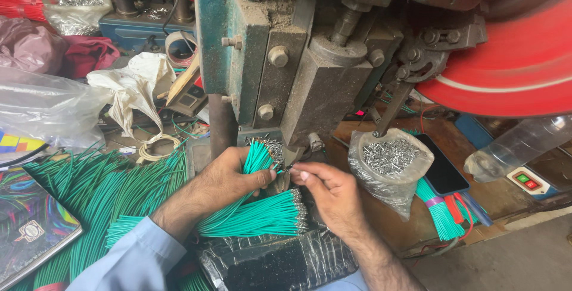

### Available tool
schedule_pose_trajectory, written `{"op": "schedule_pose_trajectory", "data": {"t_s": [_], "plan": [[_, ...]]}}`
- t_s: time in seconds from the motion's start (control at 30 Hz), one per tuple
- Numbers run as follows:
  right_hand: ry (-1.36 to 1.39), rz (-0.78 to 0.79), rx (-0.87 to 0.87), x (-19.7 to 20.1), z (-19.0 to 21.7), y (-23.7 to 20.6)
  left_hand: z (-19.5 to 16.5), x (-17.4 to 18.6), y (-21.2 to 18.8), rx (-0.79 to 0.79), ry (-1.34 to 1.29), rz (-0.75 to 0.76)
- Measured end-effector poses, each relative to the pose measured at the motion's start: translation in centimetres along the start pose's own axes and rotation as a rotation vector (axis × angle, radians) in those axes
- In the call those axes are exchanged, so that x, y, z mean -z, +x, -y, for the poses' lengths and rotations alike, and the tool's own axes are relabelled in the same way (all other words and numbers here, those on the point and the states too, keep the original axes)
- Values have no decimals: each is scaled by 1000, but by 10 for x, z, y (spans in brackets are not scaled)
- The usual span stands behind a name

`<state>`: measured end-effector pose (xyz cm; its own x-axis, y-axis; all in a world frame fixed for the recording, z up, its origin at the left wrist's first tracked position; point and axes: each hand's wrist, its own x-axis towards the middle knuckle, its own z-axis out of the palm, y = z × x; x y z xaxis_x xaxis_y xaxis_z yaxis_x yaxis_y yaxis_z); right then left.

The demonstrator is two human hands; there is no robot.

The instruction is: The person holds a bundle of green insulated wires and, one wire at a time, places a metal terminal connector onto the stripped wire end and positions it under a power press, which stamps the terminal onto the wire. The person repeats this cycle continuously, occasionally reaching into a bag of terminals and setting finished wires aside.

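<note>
My left hand (229, 178) grips a bundle of thin green wires (257, 157), their bare ends fanned upward toward the base of a grimy press machine (298, 70). My right hand (330, 193) is close beside it, fingertips pinched near the wire ends at the press die; whether it holds a wire or a small metal piece is hidden. Below both hands lies another bundle of green wires with metal tips (262, 216), resting on black plastic wrap (280, 261).
A clear bag of small metal terminals (390, 163) sits right of my hands, beside a dark phone (441, 169) and a short green wire bunch (441, 216). Loose green wires (101, 190) spread at left. A red flywheel (512, 64), a plastic bottle (518, 145) and a switch box (527, 181) stand right.
</note>
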<state>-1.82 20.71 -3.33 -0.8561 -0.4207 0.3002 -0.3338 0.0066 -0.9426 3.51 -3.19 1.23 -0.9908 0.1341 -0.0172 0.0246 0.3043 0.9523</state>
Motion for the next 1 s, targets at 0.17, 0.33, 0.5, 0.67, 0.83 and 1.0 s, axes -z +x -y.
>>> {"op": "schedule_pose_trajectory", "data": {"t_s": [0.17,0.33,0.5,0.67,0.83,1.0], "plan": [[111,17,-9,-5,2,7,0,1,-1,14,37,-16],[65,23,-44,-7,-9,13,-1,2,-3,35,40,-31],[10,49,-75,-2,-10,18,-2,0,-3,13,42,-15],[-50,71,-90,4,-5,20,-2,-3,-1,16,59,-32],[-4,77,-60,3,-1,13,-5,-4,-4,29,42,-33],[11,130,-104,24,25,-17,-5,-1,-9,-97,1,22]]}}
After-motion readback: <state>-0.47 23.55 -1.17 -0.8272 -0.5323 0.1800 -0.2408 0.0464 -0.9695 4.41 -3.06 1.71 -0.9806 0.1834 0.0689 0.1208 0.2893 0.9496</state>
